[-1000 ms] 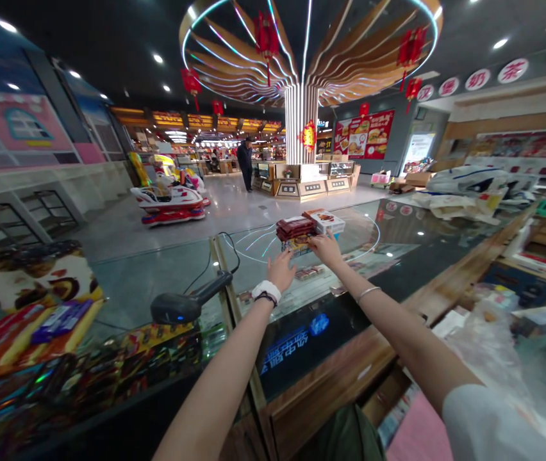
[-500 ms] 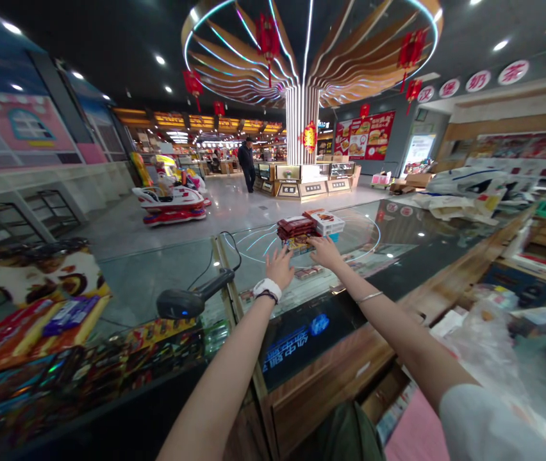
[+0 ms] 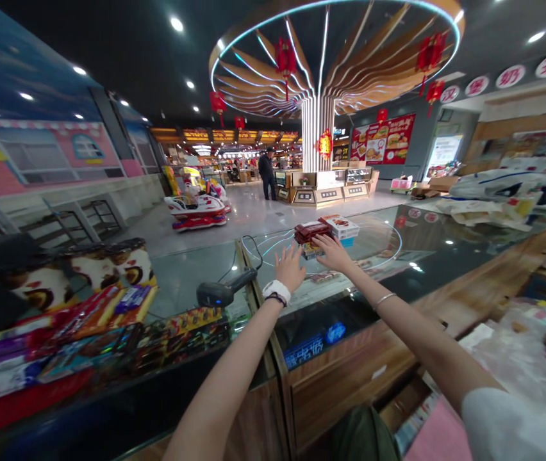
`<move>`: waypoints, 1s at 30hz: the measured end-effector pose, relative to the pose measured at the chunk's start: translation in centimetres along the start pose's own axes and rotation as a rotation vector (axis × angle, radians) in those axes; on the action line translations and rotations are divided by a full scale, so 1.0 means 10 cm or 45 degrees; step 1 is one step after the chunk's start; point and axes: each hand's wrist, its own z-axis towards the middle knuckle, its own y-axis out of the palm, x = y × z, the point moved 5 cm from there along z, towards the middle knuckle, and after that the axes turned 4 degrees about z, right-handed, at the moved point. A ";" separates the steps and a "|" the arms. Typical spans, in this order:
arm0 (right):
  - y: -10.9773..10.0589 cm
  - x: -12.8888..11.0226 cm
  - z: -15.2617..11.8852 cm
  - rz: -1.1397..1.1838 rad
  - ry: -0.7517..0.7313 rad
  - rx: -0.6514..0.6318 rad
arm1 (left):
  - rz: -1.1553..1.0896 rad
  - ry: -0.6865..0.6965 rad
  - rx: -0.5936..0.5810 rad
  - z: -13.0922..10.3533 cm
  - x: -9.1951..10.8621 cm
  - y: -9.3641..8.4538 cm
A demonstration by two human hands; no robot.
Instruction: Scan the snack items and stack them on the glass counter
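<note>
The red packets (image 3: 311,230) lie in a stack near the centre of the frame, just beyond the fingertips of both hands, on top of a yellow pack (image 3: 312,250); a white box (image 3: 343,226) sits beside them at the right, above a blue box (image 3: 347,242). The left hand (image 3: 290,271) is open, palm down, fingers spread, at the near left side of the stack, and grips nothing. The right hand (image 3: 333,254) is loosely open, fingers extended to the near edge of the stack; whether they touch it cannot be determined. The supporting surface is a glass-topped counter (image 3: 379,269) with wood edging (its top reflects the canopy lights as a pale ring). A handheld scanner (image 3: 220,292) rests left of the left hand, its cable running upward. Wrapped bars (image 3: 104,310) occupy the lower left. In the upper centre, a striped column (image 3: 318,134) carries a ribbed canopy (image 3: 340,57); a person (image 3: 267,174) in dark clothing stands left of it, and a ride-on car (image 3: 198,208) stands farther left. The right hand obscures part of the yellow pack. Print on the packets is too small to read. Clear plastic (image 3: 518,346) at the lower right is blurred.
</note>
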 end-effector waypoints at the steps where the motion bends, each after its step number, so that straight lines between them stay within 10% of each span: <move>1: -0.03 -0.06 0.00 0.020 -0.014 0.006 | 0.006 0.006 -0.002 -0.05 -0.01 -0.06; 15: -0.40 -1.58 -0.25 0.405 -0.369 0.115 | 0.081 -0.072 0.188 -1.21 -0.55 -0.94; 30: -0.34 -3.19 -0.48 0.591 -0.681 -0.001 | 0.254 -0.369 0.221 -2.43 -1.58 -1.30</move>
